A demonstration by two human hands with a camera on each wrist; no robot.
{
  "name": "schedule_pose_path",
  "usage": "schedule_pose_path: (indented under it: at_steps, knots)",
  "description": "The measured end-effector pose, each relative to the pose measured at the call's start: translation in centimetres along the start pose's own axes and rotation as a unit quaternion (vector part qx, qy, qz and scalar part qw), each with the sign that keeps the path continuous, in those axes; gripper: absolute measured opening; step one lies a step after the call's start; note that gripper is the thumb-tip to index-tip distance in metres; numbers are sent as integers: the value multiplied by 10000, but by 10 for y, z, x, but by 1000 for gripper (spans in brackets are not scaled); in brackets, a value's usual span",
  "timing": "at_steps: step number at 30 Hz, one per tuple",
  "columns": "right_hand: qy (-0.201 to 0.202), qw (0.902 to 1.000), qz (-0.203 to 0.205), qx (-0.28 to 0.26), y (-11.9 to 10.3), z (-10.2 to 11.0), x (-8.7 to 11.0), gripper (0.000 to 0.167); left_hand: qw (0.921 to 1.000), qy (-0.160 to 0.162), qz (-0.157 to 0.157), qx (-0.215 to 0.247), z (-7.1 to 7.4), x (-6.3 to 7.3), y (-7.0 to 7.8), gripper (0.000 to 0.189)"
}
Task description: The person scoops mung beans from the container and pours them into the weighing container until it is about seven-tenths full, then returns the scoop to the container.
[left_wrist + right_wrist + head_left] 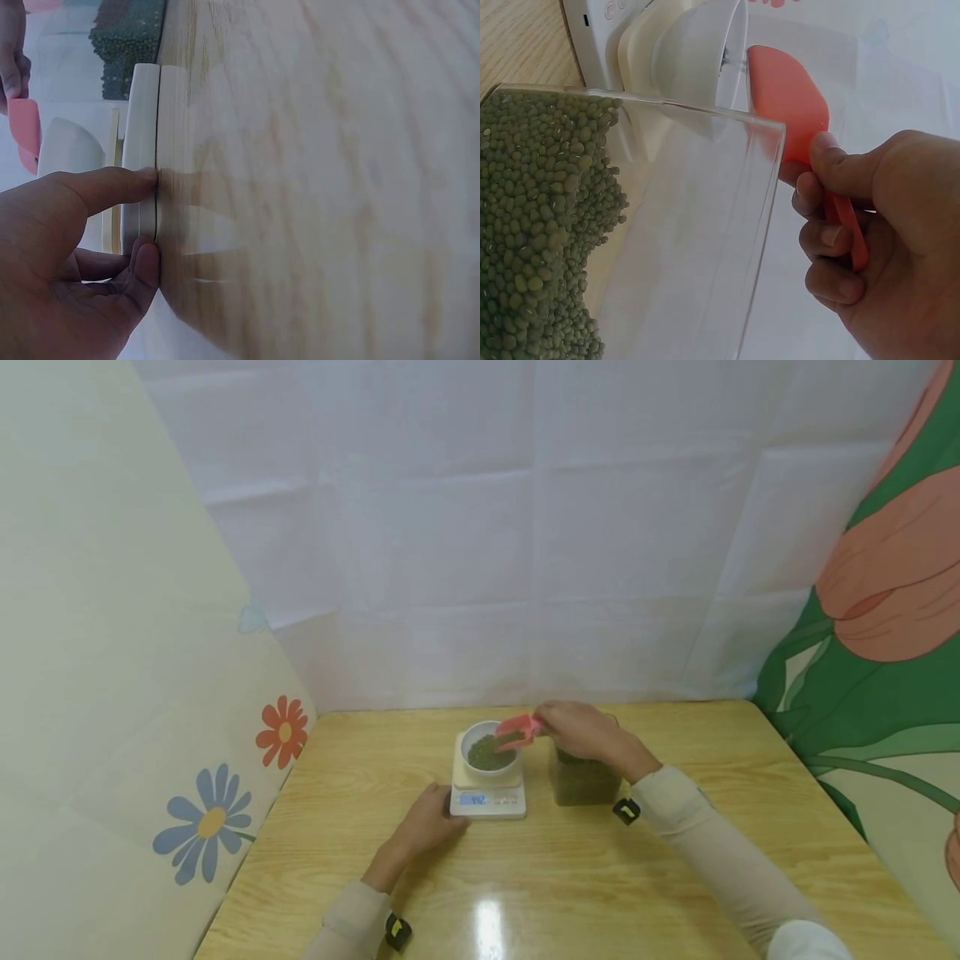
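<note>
A white kitchen scale point(487, 803) carries a white bowl point(469, 737) partly filled with green mung beans point(487, 755). My left hand point(431, 820) holds the scale's near left corner, thumb and curled fingers point(146, 270) against its edges. By its handle, my right hand point(581, 728) grips a pink scoop point(517, 727). The scoop is tilted over the bowl's right side, with beans in it. Next to the scale stands a clear container point(585, 787) of mung beans point(540, 217), partly under my right hand and forearm.
All of this stands on a wood-grain table point(360, 752). A white cloth point(480, 543) hangs behind it. Flower-patterned panels flank both sides. The scale's blue display point(474, 799) shows digits. Light glares off the table's near part.
</note>
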State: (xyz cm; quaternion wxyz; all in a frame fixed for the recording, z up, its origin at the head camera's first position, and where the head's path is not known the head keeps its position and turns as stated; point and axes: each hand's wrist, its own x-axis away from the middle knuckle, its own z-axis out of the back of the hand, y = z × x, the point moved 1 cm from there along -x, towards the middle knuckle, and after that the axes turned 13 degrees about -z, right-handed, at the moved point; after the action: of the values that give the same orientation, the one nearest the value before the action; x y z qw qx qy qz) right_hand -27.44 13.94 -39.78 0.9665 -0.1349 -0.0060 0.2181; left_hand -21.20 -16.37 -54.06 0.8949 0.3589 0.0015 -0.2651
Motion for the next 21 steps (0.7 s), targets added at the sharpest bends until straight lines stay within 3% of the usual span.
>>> schedule_pose_path:
  at_steps: [21]
  knots:
    - [-7, 9998, 15, 218, -5, 4, -1, 25, 9999, -50, 142, 8, 1, 0, 2, 47]
